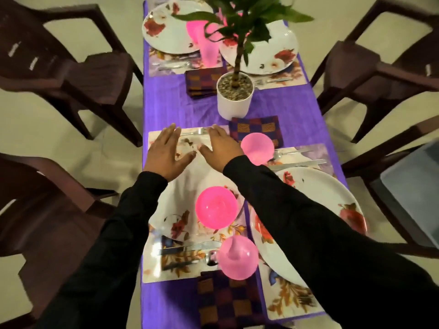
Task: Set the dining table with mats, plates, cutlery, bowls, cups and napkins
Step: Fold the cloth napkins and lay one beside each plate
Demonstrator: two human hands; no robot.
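No readable writing or brands. Desk [166, 103] under purple cloth, brown chairs [71, 67] around it. Four floral mats with white floral plates [320, 210], pink cups [237, 257], checked napkins [255, 129], cutlery beside plates. Potted plant [234, 96] mid-desk. Both arms in black sleeves reach forward; left hand [166, 155] and right hand [221, 146] flat, fingers spread, holding nothing, over near-left plate [190, 176] by fork [197, 131].

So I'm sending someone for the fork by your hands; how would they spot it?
Start at the white plant pot mid-table. Just nearer lies a floral mat. The fork lies along its far edge, between the left hand and right hand, alone, without knife or spoon.
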